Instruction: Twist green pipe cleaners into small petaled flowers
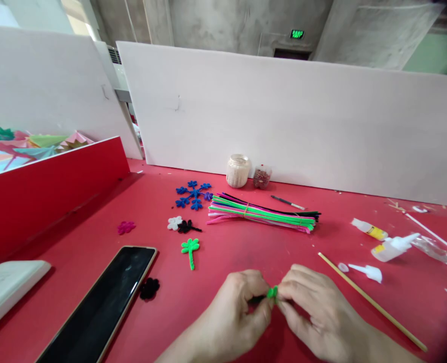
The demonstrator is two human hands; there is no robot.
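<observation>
Between the fingertips of both hands is a small bent piece of green pipe cleaner [272, 292], mostly covered by the fingers. My left hand [242, 307] pinches it from the left, my right hand [314, 307] from the right, just above the red table [223, 262]. Left of the hands lies a green pipe-cleaner flower with a stem [190, 248]. Behind it are a white flower [175, 223] and a black flower with a stem [186, 226]. A bundle of coloured pipe cleaners [264, 213] lies beyond my hands.
A phone [102, 302] and a black flower [149, 288] lie left; a wooden stick [370, 300], glue bottles [393, 248] and a white nozzle [369, 273] lie right. Behind are a blue snowflake shape [193, 194], jar [238, 171] and white partition [283, 116].
</observation>
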